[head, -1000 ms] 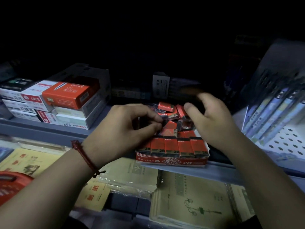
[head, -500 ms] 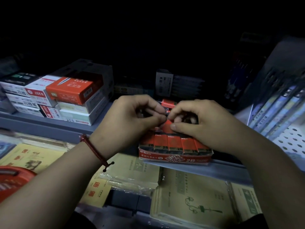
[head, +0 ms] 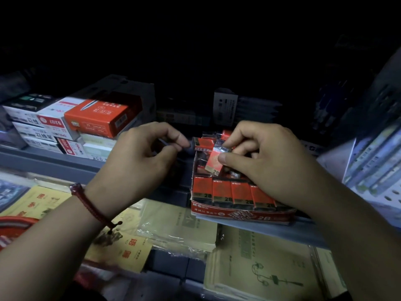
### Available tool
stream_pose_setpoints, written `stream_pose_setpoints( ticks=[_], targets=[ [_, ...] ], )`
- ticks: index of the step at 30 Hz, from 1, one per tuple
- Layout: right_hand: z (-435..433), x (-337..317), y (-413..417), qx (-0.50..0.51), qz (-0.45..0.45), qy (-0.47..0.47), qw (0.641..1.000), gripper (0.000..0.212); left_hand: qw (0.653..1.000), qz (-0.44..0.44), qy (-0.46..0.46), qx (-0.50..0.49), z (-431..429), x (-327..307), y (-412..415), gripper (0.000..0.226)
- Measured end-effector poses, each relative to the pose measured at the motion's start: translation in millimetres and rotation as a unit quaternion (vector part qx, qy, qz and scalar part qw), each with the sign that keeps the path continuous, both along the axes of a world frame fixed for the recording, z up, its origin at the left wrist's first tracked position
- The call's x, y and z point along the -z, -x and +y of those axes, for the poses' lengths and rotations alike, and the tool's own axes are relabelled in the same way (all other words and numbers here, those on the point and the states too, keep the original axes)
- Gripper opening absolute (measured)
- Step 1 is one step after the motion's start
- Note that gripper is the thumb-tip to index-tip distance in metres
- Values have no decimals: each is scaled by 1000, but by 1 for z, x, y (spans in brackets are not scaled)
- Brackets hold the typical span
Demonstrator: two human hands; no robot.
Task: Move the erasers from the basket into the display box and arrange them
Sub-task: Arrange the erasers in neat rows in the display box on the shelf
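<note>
A red display box (head: 240,215) marked 2B sits on the shelf edge, with a neat front row of red erasers (head: 232,192) and loose ones piled behind. My right hand (head: 267,157) pinches a wrapped red eraser (head: 213,162) between thumb and fingers, tilted over the middle of the box. My left hand (head: 138,161) hovers just left of the box, fingers curled with thumb and forefinger together; whether it holds something small is unclear. A red basket (head: 13,227) shows at the lower left edge.
Stacked red and white stationery boxes (head: 86,122) stand on the shelf to the left. Wrapped yellow notebooks (head: 178,229) lie on the lower level. Packaged pens (head: 373,157) lean on a perforated rack at right. The back of the shelf is dark.
My hands, which met over the box, have parted. The left moved left off the box; the right now holds an eraser tilted up over the loose pile.
</note>
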State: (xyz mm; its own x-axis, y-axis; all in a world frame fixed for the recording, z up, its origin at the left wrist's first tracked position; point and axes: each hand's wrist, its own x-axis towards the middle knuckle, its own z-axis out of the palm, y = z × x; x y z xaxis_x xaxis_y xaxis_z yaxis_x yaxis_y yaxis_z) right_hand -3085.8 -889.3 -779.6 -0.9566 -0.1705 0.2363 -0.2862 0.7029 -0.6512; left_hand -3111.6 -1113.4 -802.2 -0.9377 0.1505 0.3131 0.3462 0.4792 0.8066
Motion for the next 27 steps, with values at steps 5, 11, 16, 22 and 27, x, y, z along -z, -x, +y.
stream_pose_setpoints(
  ticks=[5,11,16,22,27],
  targets=[
    [-7,4,2,-9,31,-89,996,10,999,-31,6,34,-2,3,-2,21],
    [-7,7,6,-17,49,-130,990,25,996,-13,29,80,1,9,-2,18],
    [-9,12,5,-7,54,-97,994,17,996,-24,38,75,3,9,-4,15],
    [-6,12,8,-28,27,25,999,6,997,-20,46,58,4,3,-7,5],
    [-6,12,11,-41,15,-3,999,7,990,-11,112,89,6,-3,-8,19]
  ],
)
